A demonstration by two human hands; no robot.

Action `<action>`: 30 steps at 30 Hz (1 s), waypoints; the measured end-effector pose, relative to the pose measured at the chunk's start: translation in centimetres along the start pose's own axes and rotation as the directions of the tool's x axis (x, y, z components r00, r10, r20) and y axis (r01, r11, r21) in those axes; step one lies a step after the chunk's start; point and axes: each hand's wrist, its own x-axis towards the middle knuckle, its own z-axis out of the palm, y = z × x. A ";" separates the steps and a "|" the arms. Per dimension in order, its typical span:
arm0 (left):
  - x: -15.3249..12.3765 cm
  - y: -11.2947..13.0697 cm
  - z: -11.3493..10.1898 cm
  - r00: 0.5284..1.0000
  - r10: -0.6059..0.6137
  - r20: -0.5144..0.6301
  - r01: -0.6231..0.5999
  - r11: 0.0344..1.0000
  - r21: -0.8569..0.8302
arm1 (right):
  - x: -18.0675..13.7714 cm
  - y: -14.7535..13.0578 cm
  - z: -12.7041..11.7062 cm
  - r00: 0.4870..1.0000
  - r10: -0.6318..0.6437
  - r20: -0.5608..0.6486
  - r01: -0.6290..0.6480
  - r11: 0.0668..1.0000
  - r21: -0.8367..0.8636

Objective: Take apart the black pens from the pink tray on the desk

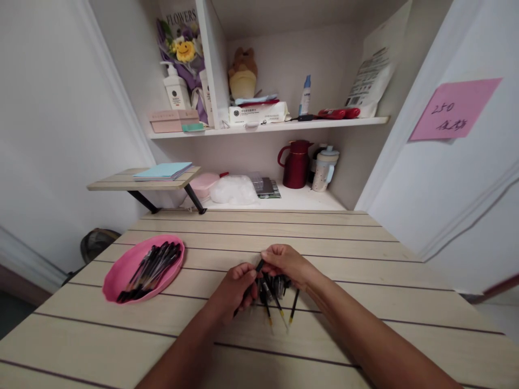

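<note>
1. pen (259, 265): only a short black end shows between left hand (237, 289) and right hand (286, 263); the rest is hidden in the fingers.
2. pile (278, 286) of pens: partly under the right hand; count cannot be told.
3. forearms: both cut off by the bottom edge.
4. pens in tray (121, 268): overlapping, count unclear.
5. note (454, 111): second line of writing illegible.
6. bag (373, 70): print too small to read.
7. dark round thing (97, 243): half hidden behind the table (324, 232); kind unclear.
</note>
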 end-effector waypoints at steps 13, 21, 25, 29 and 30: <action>-0.6 0.5 -0.8 0.984 -0.111 0.143 0.134 0.977 -0.165 | 0.3 -1.0 -1.7 0.984 -0.172 -0.046 0.176 0.980 0.091; -0.3 0.0 -0.9 0.991 -0.128 0.046 0.126 0.991 0.045 | 0.9 -1.3 -2.9 0.967 -0.173 -0.189 0.188 0.980 0.063; -0.3 0.0 -1.1 0.991 -0.133 0.029 0.129 0.985 0.113 | 1.3 -1.0 -3.1 0.925 -0.255 -0.282 0.269 0.963 0.009; -0.5 0.3 -1.5 0.990 -0.134 0.047 0.125 0.980 0.153 | 1.8 -1.0 -3.7 0.868 -0.355 -0.347 0.333 0.935 -0.123; -0.6 0.3 -1.7 0.988 -0.141 0.056 0.130 0.978 0.164 | 1.9 -1.1 -4.1 0.841 -0.388 -0.377 0.350 0.922 -0.166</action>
